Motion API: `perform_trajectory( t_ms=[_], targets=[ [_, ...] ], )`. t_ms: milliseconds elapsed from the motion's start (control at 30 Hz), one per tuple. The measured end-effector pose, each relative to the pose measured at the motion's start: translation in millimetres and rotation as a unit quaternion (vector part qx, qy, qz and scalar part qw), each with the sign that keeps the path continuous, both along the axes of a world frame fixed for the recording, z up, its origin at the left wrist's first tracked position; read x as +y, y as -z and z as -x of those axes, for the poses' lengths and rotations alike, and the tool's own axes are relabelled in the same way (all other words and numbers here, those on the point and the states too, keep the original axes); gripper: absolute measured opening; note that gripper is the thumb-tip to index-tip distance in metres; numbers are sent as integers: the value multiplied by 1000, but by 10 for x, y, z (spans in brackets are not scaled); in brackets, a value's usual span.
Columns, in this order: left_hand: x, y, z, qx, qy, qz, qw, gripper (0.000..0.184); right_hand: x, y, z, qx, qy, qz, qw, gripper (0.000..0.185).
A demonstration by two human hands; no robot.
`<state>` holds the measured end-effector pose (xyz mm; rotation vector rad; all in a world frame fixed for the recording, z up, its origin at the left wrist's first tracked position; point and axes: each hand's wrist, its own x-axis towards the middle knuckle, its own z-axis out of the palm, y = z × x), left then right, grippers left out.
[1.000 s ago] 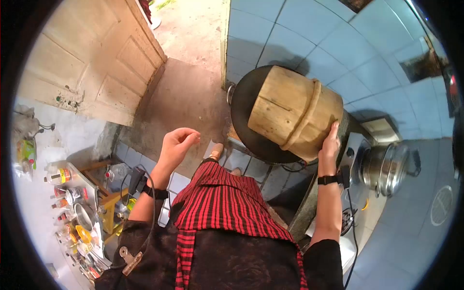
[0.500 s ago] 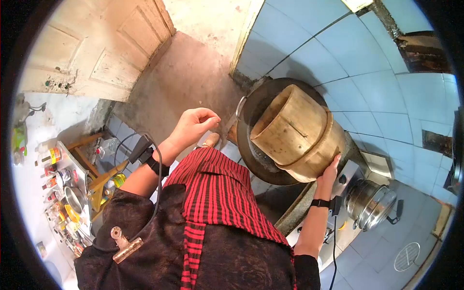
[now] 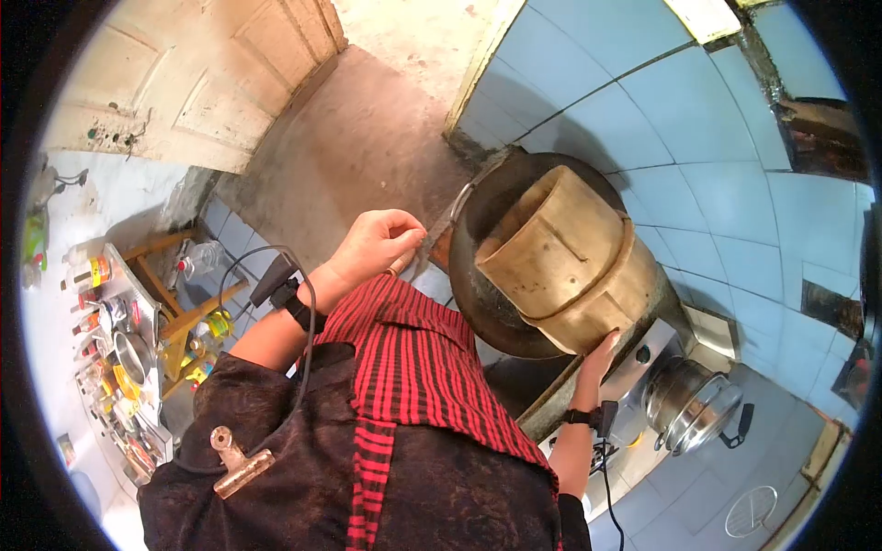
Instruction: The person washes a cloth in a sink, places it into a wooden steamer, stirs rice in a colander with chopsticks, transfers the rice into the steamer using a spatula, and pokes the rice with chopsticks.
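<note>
A pale wooden barrel (image 3: 574, 262) with a raised band round it leans on its side over a large dark wok (image 3: 478, 303). My right hand (image 3: 599, 360) is against the barrel's lower right end, its fingers partly hidden behind the wood. My left hand (image 3: 381, 241) hovers left of the wok, thumb and fingers pinched together. Whatever it may hold between the fingertips is too small to make out. One looped metal handle (image 3: 461, 202) shows on the wok's left rim.
On the right, a steel pot (image 3: 684, 404) stands near a stove (image 3: 634, 363). A shelf of bottles and jars (image 3: 124, 367) is at the left, by a wooden stool (image 3: 175, 317). An open door (image 3: 216, 83) is at the upper left; blue tiled wall (image 3: 625, 129) lies behind the wok.
The barrel has tipped so its open end shows more. My right hand has moved down along its end. The view has shifted, and my left hand stays pinched.
</note>
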<state>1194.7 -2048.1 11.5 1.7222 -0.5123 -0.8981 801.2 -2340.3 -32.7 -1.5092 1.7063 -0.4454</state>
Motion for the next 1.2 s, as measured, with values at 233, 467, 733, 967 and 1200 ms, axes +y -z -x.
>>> perform_trajectory(
  t_ms=[233,467,733,967,1200],
  targets=[
    [68,-31,86,64,-19,2,998,18,-416,-512,-425,-44,-59,-6,997,78],
    [246,2,94,41,-43,-6,998,18,-435,-708,-435,-248,-49,-157,955,68],
    [343,101,102,49,-53,8,997,19,87,-509,-591,-157,14,2,988,67],
    [394,90,39,20,-52,20,998,20,-515,-679,-618,-180,-26,-75,980,67],
    [527,126,-12,41,-65,-2,997,21,-87,-414,-226,-153,-48,4,987,61]
  ],
)
